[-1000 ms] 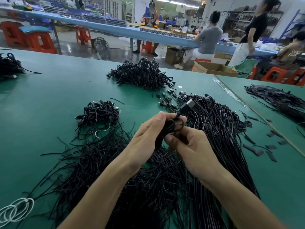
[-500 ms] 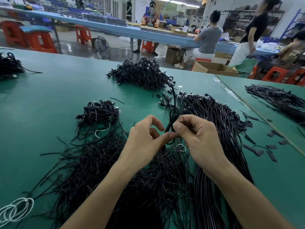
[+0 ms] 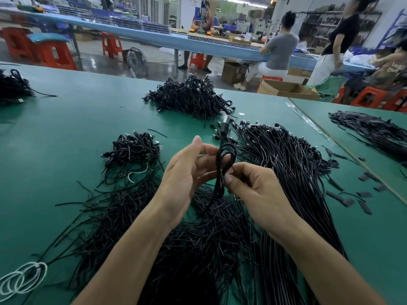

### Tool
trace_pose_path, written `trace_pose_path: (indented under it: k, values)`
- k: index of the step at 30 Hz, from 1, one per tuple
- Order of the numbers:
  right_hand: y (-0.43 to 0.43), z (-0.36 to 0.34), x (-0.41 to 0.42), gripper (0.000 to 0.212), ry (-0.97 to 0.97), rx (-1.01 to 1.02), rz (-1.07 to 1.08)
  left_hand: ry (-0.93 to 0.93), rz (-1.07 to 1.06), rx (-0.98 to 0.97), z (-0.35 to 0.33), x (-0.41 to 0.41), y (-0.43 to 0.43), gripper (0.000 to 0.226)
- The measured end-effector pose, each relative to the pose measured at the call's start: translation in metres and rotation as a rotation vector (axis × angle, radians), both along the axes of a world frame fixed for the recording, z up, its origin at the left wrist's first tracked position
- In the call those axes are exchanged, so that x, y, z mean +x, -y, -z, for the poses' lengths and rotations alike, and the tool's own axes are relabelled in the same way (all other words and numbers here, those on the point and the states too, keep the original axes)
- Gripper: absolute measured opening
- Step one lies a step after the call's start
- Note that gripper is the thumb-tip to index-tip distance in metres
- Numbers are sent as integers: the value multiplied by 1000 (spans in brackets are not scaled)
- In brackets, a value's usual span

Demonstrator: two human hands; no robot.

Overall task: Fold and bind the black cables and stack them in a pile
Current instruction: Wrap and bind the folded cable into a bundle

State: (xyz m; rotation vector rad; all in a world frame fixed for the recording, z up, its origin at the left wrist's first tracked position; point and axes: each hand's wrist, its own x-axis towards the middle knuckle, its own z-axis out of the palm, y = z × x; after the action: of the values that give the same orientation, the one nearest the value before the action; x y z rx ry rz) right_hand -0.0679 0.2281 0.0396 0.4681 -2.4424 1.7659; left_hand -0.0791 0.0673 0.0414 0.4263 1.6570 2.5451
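Observation:
A folded black cable (image 3: 222,170) stands upright between my hands above the green table (image 3: 66,128), its plug end pointing up. My right hand (image 3: 251,190) pinches the fold at its middle with thumb and fingers. My left hand (image 3: 187,175) is beside it on the left, fingers loosely curved toward the cable, thumb raised; whether it grips the cable is unclear. Loose straight cables (image 3: 286,172) lie in a long heap to the right. A small pile of bound cables (image 3: 132,150) sits to the left, and a larger pile (image 3: 189,97) farther back.
A heap of thin black ties (image 3: 136,227) spreads under my forearms. White wire loops (image 3: 19,280) lie at the lower left. Black strips (image 3: 374,128) cover the adjoining table at right. More cables (image 3: 11,86) sit far left. People work at a blue bench behind.
The folded cable has been raised and turned upright. My left hand has opened somewhat and lifted its thumb, while my right hand has shifted down to pinch the bundle's middle.

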Motion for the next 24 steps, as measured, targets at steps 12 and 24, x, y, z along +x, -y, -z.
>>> trace_pose_path:
  k: [12,24]
  values:
    - [-13,-20,-5,16,-255,295,169,-59,-127,-557,16,-8,6,50]
    - [2,5,-2,17,-17,15,71,233,-10,-99,7,-8,4,31]
